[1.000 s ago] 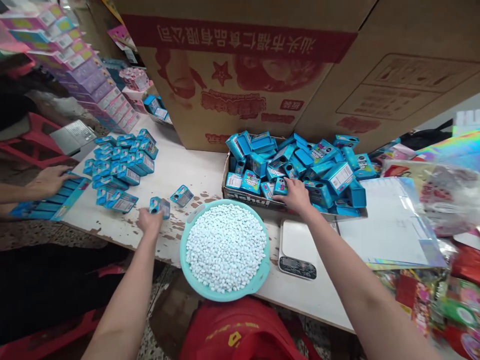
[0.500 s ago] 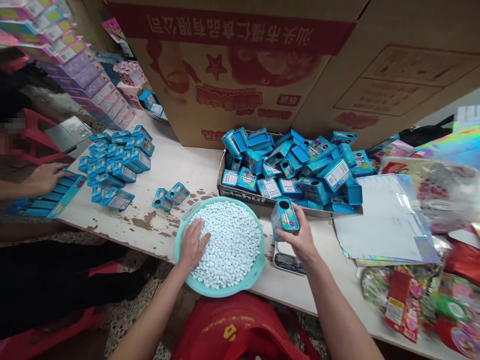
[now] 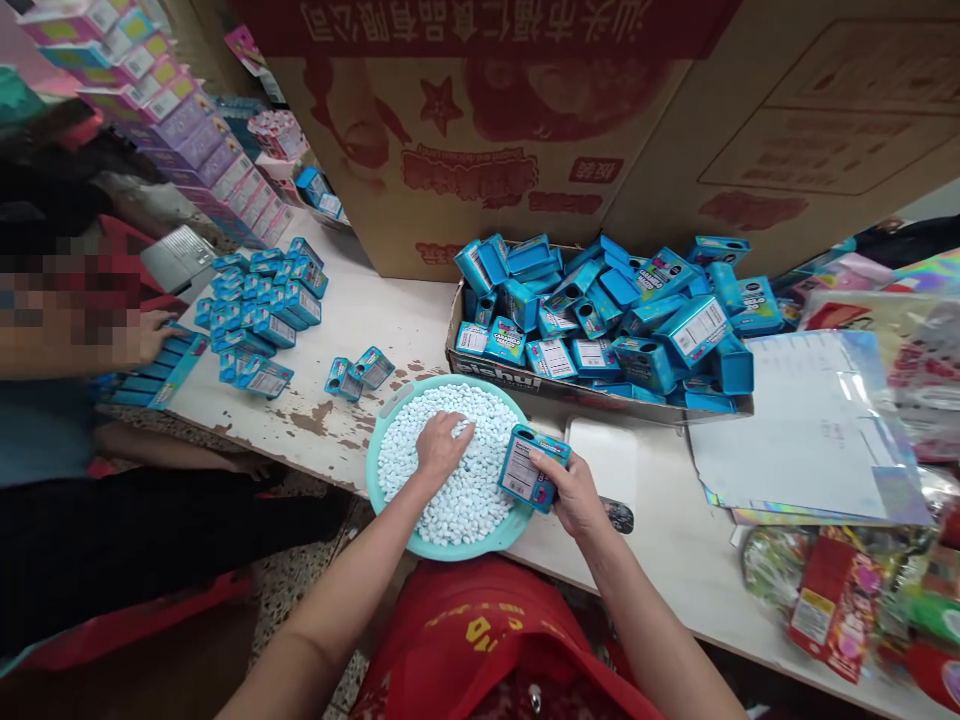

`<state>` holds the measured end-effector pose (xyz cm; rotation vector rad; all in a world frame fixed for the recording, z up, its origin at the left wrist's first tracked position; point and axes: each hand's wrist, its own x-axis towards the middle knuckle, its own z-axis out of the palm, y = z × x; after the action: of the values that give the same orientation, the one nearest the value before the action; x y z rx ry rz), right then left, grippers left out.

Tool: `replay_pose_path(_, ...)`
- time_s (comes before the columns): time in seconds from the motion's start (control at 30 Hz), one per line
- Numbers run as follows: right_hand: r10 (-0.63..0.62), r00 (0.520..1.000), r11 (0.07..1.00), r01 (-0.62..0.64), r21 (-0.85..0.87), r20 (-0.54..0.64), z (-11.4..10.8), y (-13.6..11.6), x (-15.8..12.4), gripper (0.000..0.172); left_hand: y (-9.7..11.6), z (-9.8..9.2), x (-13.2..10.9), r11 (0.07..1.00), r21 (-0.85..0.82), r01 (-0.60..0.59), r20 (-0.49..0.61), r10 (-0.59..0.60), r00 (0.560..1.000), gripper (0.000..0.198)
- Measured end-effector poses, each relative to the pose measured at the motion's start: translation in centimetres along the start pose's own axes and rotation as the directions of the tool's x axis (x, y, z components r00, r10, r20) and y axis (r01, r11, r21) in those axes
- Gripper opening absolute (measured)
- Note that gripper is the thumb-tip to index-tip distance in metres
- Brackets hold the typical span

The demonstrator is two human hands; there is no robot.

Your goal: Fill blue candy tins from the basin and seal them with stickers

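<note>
Right hand point(image 3: 574, 492) had a grip on a blue box point(image 3: 525, 470), label unreadable; left hand point(image 3: 442, 447) sat in candies point(image 3: 465, 505), couldn't tell its grip.

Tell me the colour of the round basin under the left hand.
The round plastic basin is mint green, seen best in the head view.

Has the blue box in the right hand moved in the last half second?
Yes. The blue box moved left, from over the scale to the basin rim.
</note>
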<state>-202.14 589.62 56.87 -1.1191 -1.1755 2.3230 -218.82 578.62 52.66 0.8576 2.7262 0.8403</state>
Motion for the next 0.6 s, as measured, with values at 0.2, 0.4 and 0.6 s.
replay_pose_path(0.2,-0.245,0.968,0.863,0.245,-0.441,0.058,0.8,-0.5,-1.2,0.046,0.7,-1.1,0.5,0.756,-0.571,0.321,0.083,-0.335,0.938,0.016)
replay_pose_path(0.4,-0.425,0.871,0.576,0.472,-0.667,0.248,2.5,-0.5,-2.0,0.035,4.1,-5.5,-0.6,0.135,-0.872,0.471,0.398,-0.365,0.841,0.030)
replay_pose_path(0.6,-0.509,0.753,0.391,0.633,-0.668,0.416,5.1,-0.9,-2.2,0.028,7.1,-7.7,-1.6,-0.028,-0.959,0.282,0.280,-0.244,0.928,0.023)
